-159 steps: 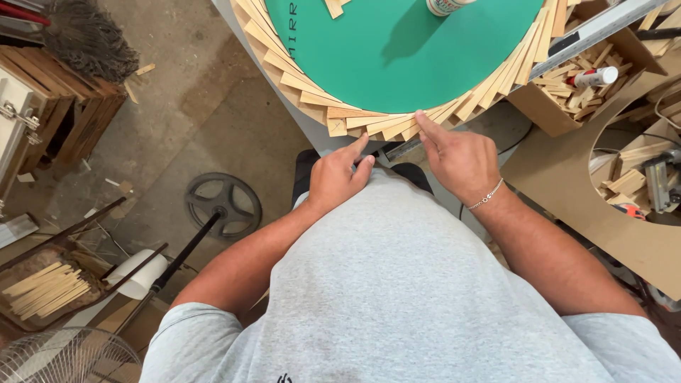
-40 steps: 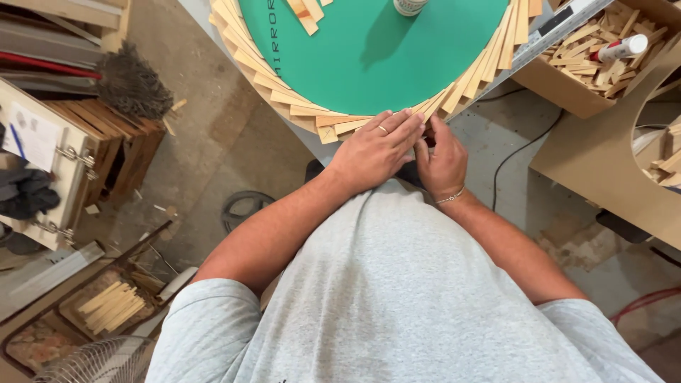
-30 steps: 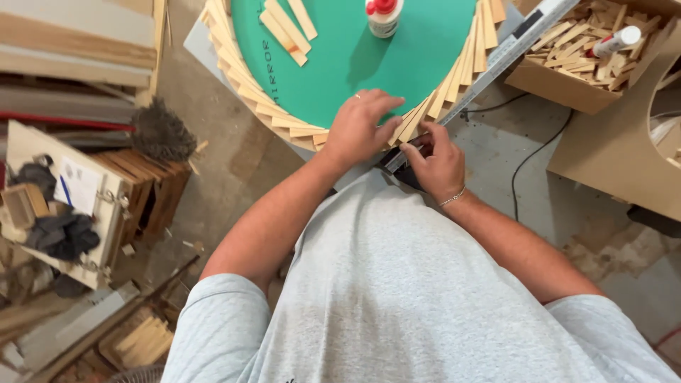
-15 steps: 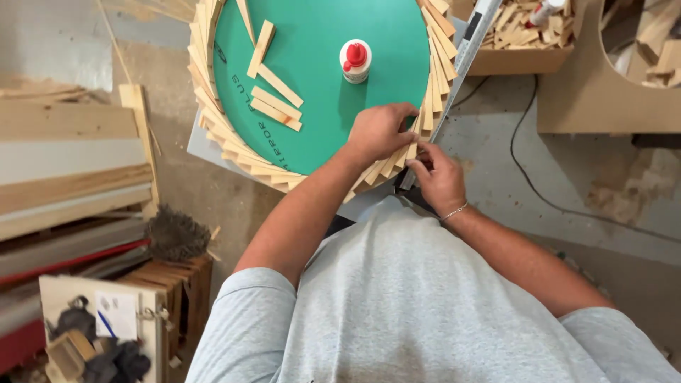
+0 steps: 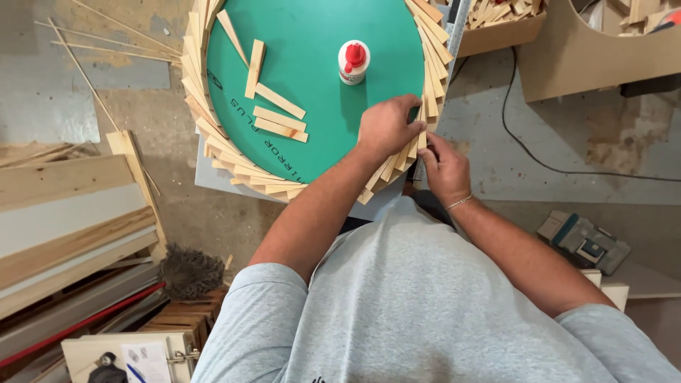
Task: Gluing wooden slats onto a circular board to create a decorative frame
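Left hand (image 5: 386,128) further along slat ring (image 5: 213,142).

Red-capped glue bottle (image 5: 353,62), loose slats (image 5: 273,117), black cable (image 5: 539,159), stacked boards (image 5: 64,234)

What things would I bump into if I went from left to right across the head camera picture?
Stacked wooden planks → loose wood strips on the green disc → white glue bottle with red cap → left hand → right hand → black cable → grey power tool on the floor.
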